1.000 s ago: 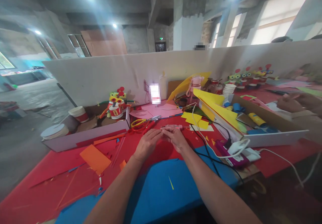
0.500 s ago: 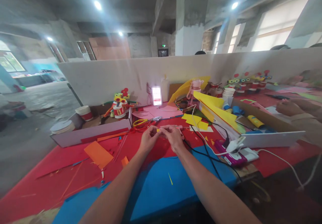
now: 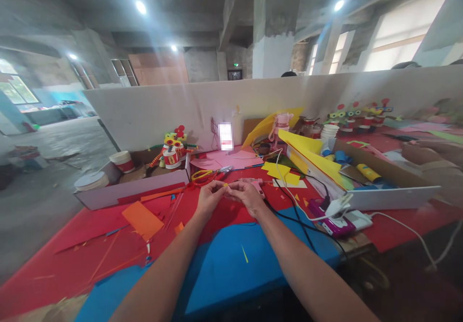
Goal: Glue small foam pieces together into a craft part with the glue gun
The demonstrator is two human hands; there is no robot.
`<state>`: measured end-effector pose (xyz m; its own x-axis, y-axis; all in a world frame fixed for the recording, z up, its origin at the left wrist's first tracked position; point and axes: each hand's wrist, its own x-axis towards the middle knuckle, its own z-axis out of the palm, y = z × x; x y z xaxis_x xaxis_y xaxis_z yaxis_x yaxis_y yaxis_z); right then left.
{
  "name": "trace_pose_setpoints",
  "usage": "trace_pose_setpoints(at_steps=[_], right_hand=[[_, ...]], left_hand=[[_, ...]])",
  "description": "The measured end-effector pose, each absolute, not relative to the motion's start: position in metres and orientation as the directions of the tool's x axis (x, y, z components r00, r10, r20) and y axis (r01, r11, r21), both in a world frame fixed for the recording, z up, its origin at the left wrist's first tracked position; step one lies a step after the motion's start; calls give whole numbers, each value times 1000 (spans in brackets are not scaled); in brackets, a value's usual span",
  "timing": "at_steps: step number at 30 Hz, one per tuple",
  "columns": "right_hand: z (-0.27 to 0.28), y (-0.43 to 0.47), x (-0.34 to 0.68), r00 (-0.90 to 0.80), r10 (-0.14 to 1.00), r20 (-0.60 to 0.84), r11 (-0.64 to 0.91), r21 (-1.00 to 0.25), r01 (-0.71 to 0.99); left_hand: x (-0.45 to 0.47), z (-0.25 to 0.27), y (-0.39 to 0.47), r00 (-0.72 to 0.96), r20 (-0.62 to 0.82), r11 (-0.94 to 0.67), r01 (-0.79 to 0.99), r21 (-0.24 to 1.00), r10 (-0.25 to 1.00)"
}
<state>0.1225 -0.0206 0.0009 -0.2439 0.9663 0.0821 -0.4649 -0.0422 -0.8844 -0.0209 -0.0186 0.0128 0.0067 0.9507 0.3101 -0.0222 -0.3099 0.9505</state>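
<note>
Left hand [image 3: 211,197] and right hand [image 3: 248,197] close together over the red-covered counter [image 3: 97,257], fingertips nearly meeting. Small yellow piece [image 3: 226,185] sits between them, thumb and fingers of the left hand pinched on it; right hand's fingertips are bunched against it too. Piece is tiny and partly hidden, looks like paper, exact shape hard to make out.

Pink glue gun [image 3: 256,183] lies just behind the right hand, partly covered by it. Scissors [image 3: 202,174] with yellow and red handles lie behind the left hand. Yellow paper pieces [image 3: 279,171] beyond the glue gun, pink paper [image 3: 226,159] farther back. Blue sheet [image 3: 231,274] at the near edge, under the forearms, thin yellow sliver [image 3: 245,253] on it. Orange paper [image 3: 143,219] left of the left hand.

Left box [image 3: 132,193] holds paper cups [image 3: 122,162] and a cup figure [image 3: 172,154] with a red top. Right box [image 3: 396,199] holds blue and yellow rolls [image 3: 368,173], yellow sheets leaning at its side. Purple power strip [image 3: 336,222] with plugs and cables right of the right forearm. Far right: a co-worker's hand [image 3: 415,154], blurred; more cup figures stand behind.
</note>
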Motion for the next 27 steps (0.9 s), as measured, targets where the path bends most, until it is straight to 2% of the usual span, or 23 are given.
trace_pose_setpoints(at_steps=[7,12,21,27], right_hand=[[1,-21,119,-163,984,77,-12,-875,-483],[1,-21,124,-250,965,79,-48,-883,-468],[1,-22,127,-320,947,36,-157,-817,-554],[-1,-22,125,-337,942,3,-208,-783,-586]], left_hand=[[-24,10,-17,63,259,-248,-142,958,964],[-22,12,-18,0,238,-236,-108,966,971],[-22,11,-18,50,206,-183,-290,939,977],[-19,11,-22,47,174,-155,-276,949,984]])
